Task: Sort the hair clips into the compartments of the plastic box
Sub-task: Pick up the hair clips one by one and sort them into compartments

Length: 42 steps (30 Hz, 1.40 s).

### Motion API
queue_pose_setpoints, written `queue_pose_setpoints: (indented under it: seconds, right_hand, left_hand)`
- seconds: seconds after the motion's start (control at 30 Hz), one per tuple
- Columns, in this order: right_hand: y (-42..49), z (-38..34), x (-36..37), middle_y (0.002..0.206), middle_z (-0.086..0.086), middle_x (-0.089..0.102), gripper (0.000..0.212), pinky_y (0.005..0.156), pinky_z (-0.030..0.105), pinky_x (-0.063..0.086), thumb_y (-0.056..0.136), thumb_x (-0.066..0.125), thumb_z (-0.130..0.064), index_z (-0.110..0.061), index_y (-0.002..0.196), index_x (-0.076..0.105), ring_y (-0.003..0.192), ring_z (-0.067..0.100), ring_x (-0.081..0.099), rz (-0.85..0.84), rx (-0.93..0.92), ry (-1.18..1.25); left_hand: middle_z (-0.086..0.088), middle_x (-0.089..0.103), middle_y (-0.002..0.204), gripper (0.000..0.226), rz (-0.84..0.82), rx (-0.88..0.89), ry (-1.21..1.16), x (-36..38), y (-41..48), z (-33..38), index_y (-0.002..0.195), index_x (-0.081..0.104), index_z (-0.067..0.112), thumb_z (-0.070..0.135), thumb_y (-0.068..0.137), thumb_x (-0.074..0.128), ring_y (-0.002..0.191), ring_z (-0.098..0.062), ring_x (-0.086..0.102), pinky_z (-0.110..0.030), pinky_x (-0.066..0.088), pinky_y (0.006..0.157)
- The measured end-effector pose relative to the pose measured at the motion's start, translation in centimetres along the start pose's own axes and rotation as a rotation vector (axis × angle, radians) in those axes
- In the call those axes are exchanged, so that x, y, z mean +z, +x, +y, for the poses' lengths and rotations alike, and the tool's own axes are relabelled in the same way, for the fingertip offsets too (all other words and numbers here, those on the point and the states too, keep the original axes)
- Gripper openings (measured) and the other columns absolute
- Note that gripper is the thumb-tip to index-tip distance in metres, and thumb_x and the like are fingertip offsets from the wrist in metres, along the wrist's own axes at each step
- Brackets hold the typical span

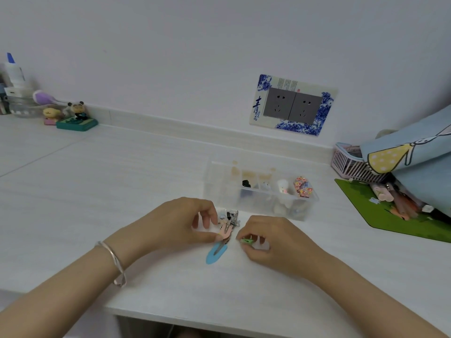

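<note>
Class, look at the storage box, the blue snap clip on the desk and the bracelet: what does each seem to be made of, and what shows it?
Storage box: clear, faintly frosted plastic; contents show through its walls.
Blue snap clip: probably painted metal; flat, thin, matt colour, grey tongue.
Bracelet: likely silver-toned metal; thin, pale, shiny band.

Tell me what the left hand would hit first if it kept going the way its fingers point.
The left hand points right, toward the clip pile at its fingertips; it already touches the pink clip. Beyond that, probably the right hand, though depth is unclear.
</note>
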State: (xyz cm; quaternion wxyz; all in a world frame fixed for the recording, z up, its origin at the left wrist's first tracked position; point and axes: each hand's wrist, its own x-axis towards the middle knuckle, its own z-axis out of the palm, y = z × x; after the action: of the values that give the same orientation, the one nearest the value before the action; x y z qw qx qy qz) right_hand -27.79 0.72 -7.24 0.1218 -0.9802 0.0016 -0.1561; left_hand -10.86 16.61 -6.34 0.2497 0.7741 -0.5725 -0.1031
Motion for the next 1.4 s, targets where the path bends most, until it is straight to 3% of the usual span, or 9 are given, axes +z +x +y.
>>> queue_pose_setpoints:
  seconds: [0.17, 0.27, 0.47, 0.57, 0.63, 0.77, 0.97, 1.17, 1.4]
  right_hand:
    - [2.4, 0.9, -2.0, 0.075, -0.009, 0.068, 0.018, 0.064, 0.012, 0.046, 0.078, 0.07, -0.007, -0.025, 0.081, 0.071, 0.067, 0.001, 0.059, 0.303, 0.188, 0.355]
    - [4.8, 2.4, -3.6, 0.078, -0.011, 0.07, 0.012, 0.07, 0.008, 0.044, 0.08, 0.07, -0.011, -0.022, 0.081, 0.071, 0.072, -0.001, 0.062, 0.469, 0.266, 0.351]
    - [6.3, 4.6, -2.8, 0.078, -0.015, 0.068, 0.006, 0.078, 0.011, 0.041, 0.082, 0.068, -0.022, -0.023, 0.087, 0.072, 0.084, 0.003, 0.063, 0.322, 0.404, 0.248]
    - [6.0, 4.1, -3.1, 0.083, -0.018, 0.068, 0.008, 0.08, 0.002, 0.038, 0.085, 0.065, -0.023, -0.021, 0.086, 0.072, 0.087, 0.0, 0.063, 0.421, 0.369, 0.301]
    - [5.7, 3.0, -3.4, 0.085, -0.014, 0.072, 0.013, 0.083, 0.009, 0.044, 0.088, 0.06, -0.021, -0.019, 0.084, 0.073, 0.085, 0.001, 0.065, 0.467, 0.32, 0.428]
    - [5.6, 0.1, -3.5, 0.079, -0.005, 0.074, 0.014, 0.073, 0.022, 0.056, 0.089, 0.056, -0.012, -0.015, 0.093, 0.07, 0.076, 0.013, 0.07, 0.257, 0.309, 0.874]
    - [6.2, -0.3, -3.6, 0.074, 0.007, 0.073, 0.013, 0.064, 0.018, 0.057, 0.076, 0.069, 0.002, -0.007, 0.085, 0.065, 0.066, 0.014, 0.072, 0.377, 0.38, 1.064]
    - [8.3, 2.0, -4.8, 0.075, 0.007, 0.072, 0.005, 0.069, 0.02, 0.056, 0.078, 0.071, -0.006, -0.004, 0.083, 0.07, 0.067, 0.011, 0.07, 0.488, 0.311, 0.684]
    - [10.5, 4.2, -4.2, 0.077, -0.004, 0.074, 0.005, 0.067, 0.007, 0.041, 0.081, 0.07, -0.018, -0.015, 0.08, 0.074, 0.077, 0.003, 0.065, 0.15, 0.271, 0.319]
  left_hand:
    - [0.02, 0.06, 0.094, 0.041, -0.01, 0.045, -0.007, 0.2, 0.4, 0.4, 0.095, 0.057, 0.04, 0.063, 0.063, 0.069, 0.081, -0.005, 0.056, -0.019, 0.045, 0.067]
    - [0.022, 0.059, 0.094, 0.035, 0.002, 0.089, 0.056, 0.8, 0.6, 0.6, 0.096, 0.059, 0.042, 0.061, 0.067, 0.068, 0.082, -0.005, 0.055, -0.014, 0.04, 0.064]
    - [0.018, 0.064, 0.088, 0.022, 0.059, 0.137, 0.101, 0.5, 0.8, 0.8, 0.098, 0.068, 0.042, 0.052, 0.08, 0.06, 0.078, -0.006, 0.056, -0.018, 0.042, 0.065]
    - [0.019, 0.067, 0.08, 0.022, 0.146, 0.185, 0.003, -0.4, 0.7, 0.7, 0.091, 0.072, 0.038, 0.051, 0.082, 0.057, 0.07, -0.006, 0.055, -0.016, 0.04, 0.059]
    - [0.017, 0.071, 0.076, 0.019, 0.211, 0.188, -0.248, -1.2, 0.7, 0.9, 0.084, 0.075, 0.034, 0.046, 0.082, 0.06, 0.067, -0.006, 0.058, -0.02, 0.042, 0.058]
    - [0.01, 0.073, 0.072, 0.016, 0.377, 0.105, -0.55, -2.0, 2.1, 1.5, 0.079, 0.075, 0.024, 0.033, 0.081, 0.062, 0.064, -0.004, 0.063, -0.016, 0.047, 0.058]
    - [0.006, 0.075, 0.076, 0.016, 0.428, -0.014, -0.693, -1.3, 3.0, 1.1, 0.089, 0.074, 0.012, 0.023, 0.084, 0.064, 0.063, -0.003, 0.064, -0.015, 0.049, 0.056]
    - [0.011, 0.072, 0.078, 0.012, 0.341, -0.078, -0.429, -1.3, 2.3, -0.3, 0.081, 0.072, 0.029, 0.04, 0.077, 0.07, 0.066, -0.007, 0.061, -0.023, 0.05, 0.064]
    - [0.018, 0.064, 0.075, 0.038, 0.091, -0.12, -0.11, -0.9, 0.0, -0.2, 0.072, 0.064, 0.03, 0.066, 0.061, 0.069, 0.061, -0.002, 0.057, -0.02, 0.046, 0.059]
